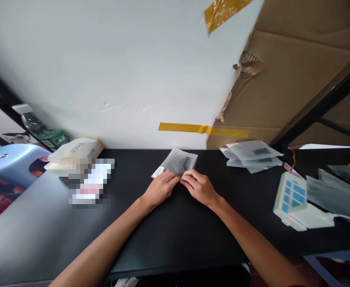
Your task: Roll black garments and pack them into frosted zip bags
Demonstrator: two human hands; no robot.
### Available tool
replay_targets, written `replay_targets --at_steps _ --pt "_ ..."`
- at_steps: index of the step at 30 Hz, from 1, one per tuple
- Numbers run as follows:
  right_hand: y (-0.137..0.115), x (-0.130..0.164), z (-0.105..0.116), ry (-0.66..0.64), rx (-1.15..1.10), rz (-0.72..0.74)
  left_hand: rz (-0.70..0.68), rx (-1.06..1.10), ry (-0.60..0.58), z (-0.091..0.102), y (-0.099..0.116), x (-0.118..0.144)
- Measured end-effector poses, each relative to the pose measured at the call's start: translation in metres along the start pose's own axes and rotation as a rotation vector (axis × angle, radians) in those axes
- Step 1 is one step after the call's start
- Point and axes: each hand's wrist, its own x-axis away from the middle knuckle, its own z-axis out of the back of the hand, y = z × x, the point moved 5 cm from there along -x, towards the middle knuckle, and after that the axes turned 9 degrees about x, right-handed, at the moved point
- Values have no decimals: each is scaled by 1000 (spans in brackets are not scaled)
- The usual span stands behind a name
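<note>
A frosted plastic bag with a white label at its left corner and dark print on its right lies on the black table. My left hand is closed on the bag's near edge, thumb and fingers pressed together. Close beside it, my right hand pinches the same edge near the bag's right corner. The fingertips of both hands almost meet. What the bag contains cannot be made out.
To the right rest several similar frosted bags in a pile. Nearer stands a white device with blue buttons and a cable, beside more grey bags. At left are a paper packet, a green-labelled bottle and a blue stool.
</note>
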Motion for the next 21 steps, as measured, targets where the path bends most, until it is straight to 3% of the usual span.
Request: replay_targets --at_steps 6,12,15,18,21 --pt "8 -8 13 12 84 39 -85 57 180 15 5 -1" --pt "74 2 34 79 228 -127 -89 146 359 38 13 1" --pt "100 10 44 94 257 -208 -57 195 364 40 16 1" --pt "94 10 45 45 251 -211 -5 261 370 37 14 1" --pt "56 2 36 -41 197 -112 -2 327 388 33 12 1"
